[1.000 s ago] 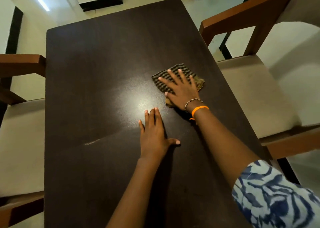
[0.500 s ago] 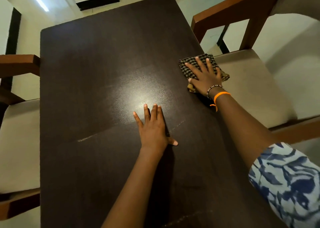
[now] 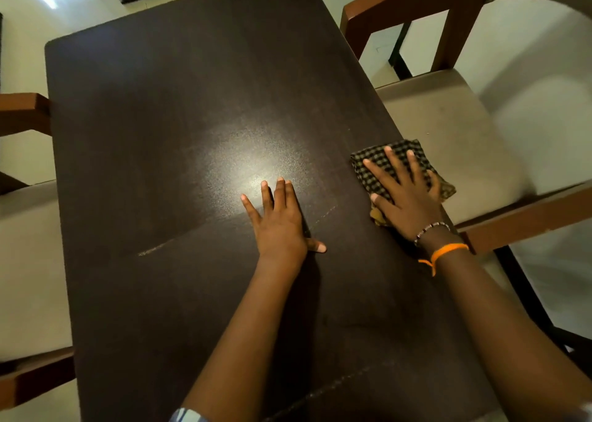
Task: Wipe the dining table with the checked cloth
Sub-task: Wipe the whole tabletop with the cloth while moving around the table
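Checked cloth (image 3: 381, 159) lies under your flat right hand (image 3: 407, 197) at the table's (image 3: 160, 101) right edge, your splayed, empty left hand (image 3: 278, 226) bracing you.

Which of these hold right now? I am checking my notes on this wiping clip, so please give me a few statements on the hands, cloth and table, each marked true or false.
1. The right hand presses flat on the checked cloth. True.
2. The cloth lies in the middle of the dining table. False: it sits at the table's right edge, partly over it, beside the chair.
3. The left hand rests flat on the bare tabletop. True.
4. The left hand also touches the cloth. False: it lies apart from it.
5. An orange band is on the left wrist. False: it is on the right wrist.
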Available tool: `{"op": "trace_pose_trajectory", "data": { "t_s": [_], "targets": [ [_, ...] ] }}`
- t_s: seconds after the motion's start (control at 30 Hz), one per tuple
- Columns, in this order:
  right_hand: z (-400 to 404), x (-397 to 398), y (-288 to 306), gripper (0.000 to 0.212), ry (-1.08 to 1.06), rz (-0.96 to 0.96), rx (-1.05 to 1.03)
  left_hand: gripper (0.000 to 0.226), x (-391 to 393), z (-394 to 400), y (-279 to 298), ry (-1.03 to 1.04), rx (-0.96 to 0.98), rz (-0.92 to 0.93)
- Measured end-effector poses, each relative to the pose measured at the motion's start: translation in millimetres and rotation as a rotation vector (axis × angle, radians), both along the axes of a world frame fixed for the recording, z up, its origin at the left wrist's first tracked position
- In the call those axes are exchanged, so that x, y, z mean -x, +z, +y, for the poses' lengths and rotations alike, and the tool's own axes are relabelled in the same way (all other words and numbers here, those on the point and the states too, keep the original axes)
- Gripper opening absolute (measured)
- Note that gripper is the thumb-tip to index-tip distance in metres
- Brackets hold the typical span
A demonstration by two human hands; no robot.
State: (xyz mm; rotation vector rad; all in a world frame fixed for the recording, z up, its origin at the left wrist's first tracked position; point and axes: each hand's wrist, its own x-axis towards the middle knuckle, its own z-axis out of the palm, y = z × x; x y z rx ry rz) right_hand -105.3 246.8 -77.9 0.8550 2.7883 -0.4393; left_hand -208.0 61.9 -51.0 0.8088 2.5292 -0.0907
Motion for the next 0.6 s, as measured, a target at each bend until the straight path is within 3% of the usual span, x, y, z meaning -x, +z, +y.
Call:
{"op": "trace_pose_trajectory", "data": {
  "t_s": [0.33, 0.6],
  "targets": [
    [40, 117, -3, 0.059, 0.062, 0.025, 0.017, 0.129, 1, -6, -4, 0.024, -0.077, -0.029],
    [15, 13, -4, 0.058, 0.096, 0.067, 0.015, 0.129, 2, -6, -6, 0.029, -0.096, -0.023]
  ]
}}
